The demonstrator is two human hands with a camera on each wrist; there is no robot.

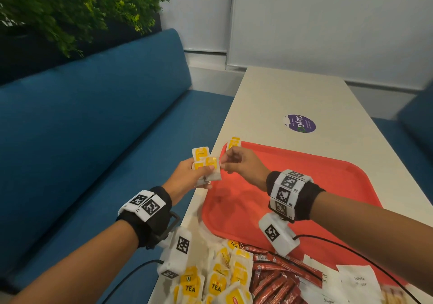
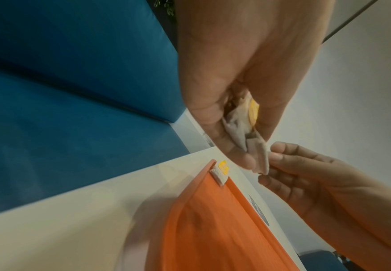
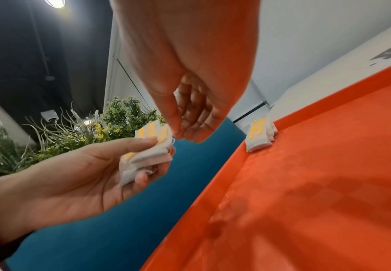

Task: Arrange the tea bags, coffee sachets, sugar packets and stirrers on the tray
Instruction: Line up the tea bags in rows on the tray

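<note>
- My left hand grips a small bunch of tea bags, thumb on top and fingers curled beneath, held above the table's left edge, just outside the tray's far left corner.
- My right hand reaches across with thumb and fingertips pinched at the corner of the topmost bag; whether it has truly caught it I cannot tell.
- To do this well, I think I should peel off one bag only, keeping my left thumb firm on the rest so none slide out, and watch for tangled strings.
- I would then lay it flat against the stack already started, label up.
- The red tray holds that short stack of tea bags in its far left corner; most of its floor is bare.
- At its near edge lie the loose tea bags, the red sachets and white sugar packets, some overlapping the rim.
- I can see no stirrers.
</note>
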